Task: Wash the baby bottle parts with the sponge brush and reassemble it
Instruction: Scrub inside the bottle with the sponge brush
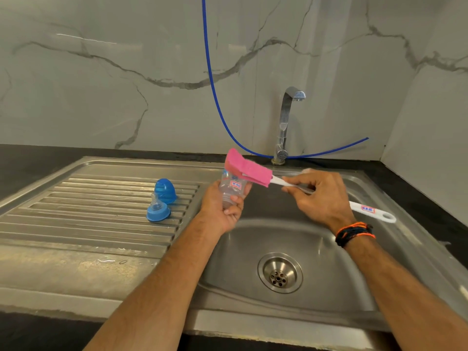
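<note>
Steel sink (329,287); clear btl (231,188), pink sponge brush (247,171)

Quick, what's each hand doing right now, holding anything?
Left hand: closed around the clear bottle, held over the sink.
Right hand: closed on the white handle of the sponge brush, its pink sponge against the bottle.
</note>
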The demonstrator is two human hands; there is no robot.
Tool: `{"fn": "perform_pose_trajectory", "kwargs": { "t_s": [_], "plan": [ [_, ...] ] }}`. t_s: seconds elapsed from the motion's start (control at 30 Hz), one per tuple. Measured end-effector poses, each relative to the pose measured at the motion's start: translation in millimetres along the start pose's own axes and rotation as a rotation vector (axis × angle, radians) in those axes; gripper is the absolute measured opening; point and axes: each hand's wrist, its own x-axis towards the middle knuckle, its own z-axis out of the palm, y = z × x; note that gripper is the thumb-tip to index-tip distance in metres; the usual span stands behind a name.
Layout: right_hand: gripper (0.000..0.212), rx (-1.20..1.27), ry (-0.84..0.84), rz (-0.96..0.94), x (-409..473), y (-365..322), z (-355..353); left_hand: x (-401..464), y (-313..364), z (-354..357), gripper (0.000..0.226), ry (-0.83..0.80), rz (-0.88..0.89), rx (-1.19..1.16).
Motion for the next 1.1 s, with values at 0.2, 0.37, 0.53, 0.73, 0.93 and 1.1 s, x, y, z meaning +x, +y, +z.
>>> {"fn": "perform_pose_trajectory", "kwargs": {
  "t_s": [0.2,0.37,0.53,0.73,0.93,1.1],
  "plan": [
    [0.025,0.097,-0.154,-0.093,-1.9,-10.6,3.2,-0.9,0.1,5.4,0.036,0.001,0.009,-0.033],
    [0.023,0.003,-0.018,-0.025,1.9,2.8,-1.1,0.0,4.1,-4.4,0.046,-0.009,-0.013,-0.069],
    [0.025,0.065,-0.137,-0.090,-2.0,-11.7,4.8,-2.5,-0.2,3.3,0.039,0.009,-0.030,-0.055],
    [0.023,0.018,-0.084,0.015,-0.5,7.3,-1.6,-3.7,8.6,-7.2,0.049,-0.008,-0.083,-0.128],
    [0.023,0.027,-0.083,0.017,-2.4,5.4,0.3,-3.4,9.2,-8.9,0.070,-0.004,-0.040,-0.088],
    [0.023,0.019,-0.092,0.024,-2.1,2.4,1.9,-7.1,7.5,-1.8,0.059,-0.006,0.028,0.052]
  ]
}}
